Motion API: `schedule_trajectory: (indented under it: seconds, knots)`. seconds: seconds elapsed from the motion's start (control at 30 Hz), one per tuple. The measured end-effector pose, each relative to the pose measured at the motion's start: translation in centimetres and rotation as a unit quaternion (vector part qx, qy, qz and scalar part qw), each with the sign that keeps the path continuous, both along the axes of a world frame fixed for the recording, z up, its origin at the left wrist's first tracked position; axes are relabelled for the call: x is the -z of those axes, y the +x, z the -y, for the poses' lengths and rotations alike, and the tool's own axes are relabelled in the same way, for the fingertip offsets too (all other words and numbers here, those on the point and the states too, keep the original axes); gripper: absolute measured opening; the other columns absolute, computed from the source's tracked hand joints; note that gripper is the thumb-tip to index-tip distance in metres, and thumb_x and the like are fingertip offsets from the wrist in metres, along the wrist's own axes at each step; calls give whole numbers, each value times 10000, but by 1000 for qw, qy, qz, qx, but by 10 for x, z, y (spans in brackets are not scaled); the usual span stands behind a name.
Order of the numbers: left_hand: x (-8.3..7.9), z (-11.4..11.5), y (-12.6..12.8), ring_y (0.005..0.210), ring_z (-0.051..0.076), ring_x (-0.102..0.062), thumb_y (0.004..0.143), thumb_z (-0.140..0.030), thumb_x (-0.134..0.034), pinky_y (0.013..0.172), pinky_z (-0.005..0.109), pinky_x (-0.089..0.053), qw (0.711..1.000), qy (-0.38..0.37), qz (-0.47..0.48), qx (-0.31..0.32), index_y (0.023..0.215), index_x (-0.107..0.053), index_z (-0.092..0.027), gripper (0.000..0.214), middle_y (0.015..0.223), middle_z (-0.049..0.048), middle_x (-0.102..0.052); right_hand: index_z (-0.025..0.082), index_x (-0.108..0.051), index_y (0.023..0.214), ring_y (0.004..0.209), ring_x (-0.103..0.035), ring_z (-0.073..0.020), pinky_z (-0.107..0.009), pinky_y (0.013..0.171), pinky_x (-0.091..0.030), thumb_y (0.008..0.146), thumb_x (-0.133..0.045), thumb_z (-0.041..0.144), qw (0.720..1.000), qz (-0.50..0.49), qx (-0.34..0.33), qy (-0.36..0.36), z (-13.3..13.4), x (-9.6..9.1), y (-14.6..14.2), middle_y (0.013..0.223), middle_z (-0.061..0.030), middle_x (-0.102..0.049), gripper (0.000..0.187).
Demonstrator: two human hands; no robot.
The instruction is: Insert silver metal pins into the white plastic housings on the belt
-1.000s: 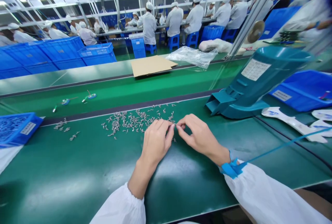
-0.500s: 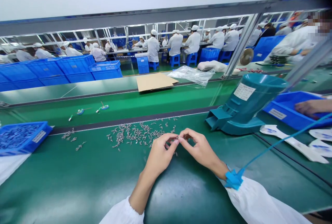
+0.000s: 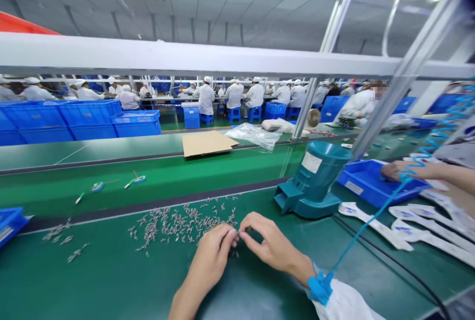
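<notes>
My left hand (image 3: 210, 260) and my right hand (image 3: 269, 246) meet fingertip to fingertip low over the green mat (image 3: 111, 280). Both are pinched on one tiny metal part between them, too small to make out clearly. Just beyond the fingers lies a scatter of several small silvery metal parts (image 3: 174, 223), with a smaller loose group (image 3: 61, 238) further left. A blue wrist strap (image 3: 319, 285) sits on my right wrist, and its blue cord (image 3: 374, 218) runs up to the right.
A teal machine (image 3: 311, 181) stands to the right of my hands. A blue tray (image 3: 371, 184) lies beyond it, with a co-worker's hand (image 3: 395, 169) in it. White flat pieces (image 3: 374, 221) lie at right. The green conveyor (image 3: 178, 169) carries cardboard (image 3: 206, 143). Blue crates (image 3: 89, 119) and workers fill the back.
The view has tilted upward, so my hands now sit lower in the picture and the ceiling shows. Both hands stay pinched together over the parts. A co-worker's hand has come into the blue tray.
</notes>
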State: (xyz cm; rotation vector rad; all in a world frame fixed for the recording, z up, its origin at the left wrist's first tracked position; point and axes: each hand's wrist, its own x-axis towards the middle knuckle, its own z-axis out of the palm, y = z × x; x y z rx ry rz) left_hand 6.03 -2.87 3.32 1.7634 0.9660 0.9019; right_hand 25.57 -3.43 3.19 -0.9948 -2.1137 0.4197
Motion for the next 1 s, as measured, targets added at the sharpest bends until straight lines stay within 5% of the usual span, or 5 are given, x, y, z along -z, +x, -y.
schedule_trajectory:
  seconds: [0.2, 0.4, 0.5, 0.8, 1.0]
  knots:
    - [-8, 10, 9, 701, 155, -534, 910, -659, -429, 728, 286, -428, 974, -162, 121, 97, 683, -469, -205, 510, 635, -14, -481, 220, -567, 907, 757, -592, -157, -273, 701, -500, 952, -523, 207, 999, -39, -14, 11, 16, -21, -1, 838, -17, -644, 64]
    - [-5, 25, 23, 543, 83, -470, 631, -490, -826, 584, 201, -395, 779, -486, 380, 110, 609, -316, -221, 577, 488, -110, -255, 210, -571, 901, 705, -564, -182, -326, 651, -485, 973, -400, 118, 948, 143, -37, 280, 22, -44, -4, 803, -64, -673, 207]
    - [-6, 27, 22, 497, 65, -436, 732, -431, -763, 561, 187, -378, 771, -506, 374, 104, 624, -322, -219, 501, 487, -125, -206, 206, -579, 897, 681, -569, -188, -340, 636, -488, 989, -365, 117, 921, 221, -59, 315, 21, -52, -3, 771, -66, -670, 250]
    - [-24, 19, 19, 539, 106, -501, 728, -693, -694, 503, 200, -313, 869, -389, 301, 56, 688, -558, -170, 542, 482, -64, -417, 221, -628, 950, 832, -684, -189, -306, 757, -556, 924, -539, 183, 989, 65, 72, 116, 19, -92, 24, 919, -54, -735, 100]
    - [-12, 38, -31, 620, 137, -482, 774, -725, -609, 599, 237, -346, 974, -189, 113, -42, 738, -674, -180, 550, 625, 4, -580, 172, -695, 865, 723, -698, -185, -280, 672, -478, 895, -622, 290, 907, 132, 392, 85, -27, -158, 142, 850, -88, -757, 142]
